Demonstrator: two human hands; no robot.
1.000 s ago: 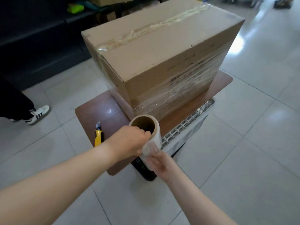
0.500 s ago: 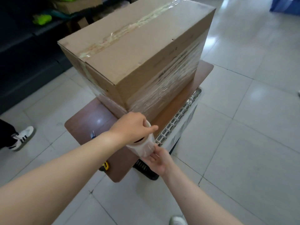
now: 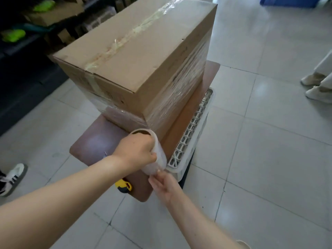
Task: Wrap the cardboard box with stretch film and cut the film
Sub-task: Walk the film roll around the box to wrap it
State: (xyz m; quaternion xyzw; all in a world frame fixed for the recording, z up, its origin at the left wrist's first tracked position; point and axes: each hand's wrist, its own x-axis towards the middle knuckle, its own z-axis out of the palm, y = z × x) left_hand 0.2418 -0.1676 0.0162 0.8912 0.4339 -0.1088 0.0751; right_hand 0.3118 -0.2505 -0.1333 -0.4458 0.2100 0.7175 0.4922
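While both hands are busy at the box's near corner, this is how things stand:

Cardboard box (image 3: 136, 56): sits on a brown board (image 3: 93, 142), top seam taped; clear film already covers its lower sides, thickest on the right face.
Board: rests across a white lattice crate (image 3: 190, 141) on the tiled floor.
Stretch film roll (image 3: 154, 153): held tilted just at the box's near bottom corner, its open cardboard core facing up toward the box; whether it touches the box I cannot tell.
Left hand (image 3: 138, 151): curled over the upper part of the roll, fingers wrapped around it, gripping.
Right hand (image 3: 163, 184): under the roll's lower end, fingertips against it, palm partly open, supporting it rather than closing round it.
Utility knife (image 3: 124, 185): yellow and black, lying on the board's near edge, mostly hidden under the left forearm.
Other people: a black-and-white sneaker (image 3: 12, 177) at far left, pale shoes (image 3: 316, 87) at far right.
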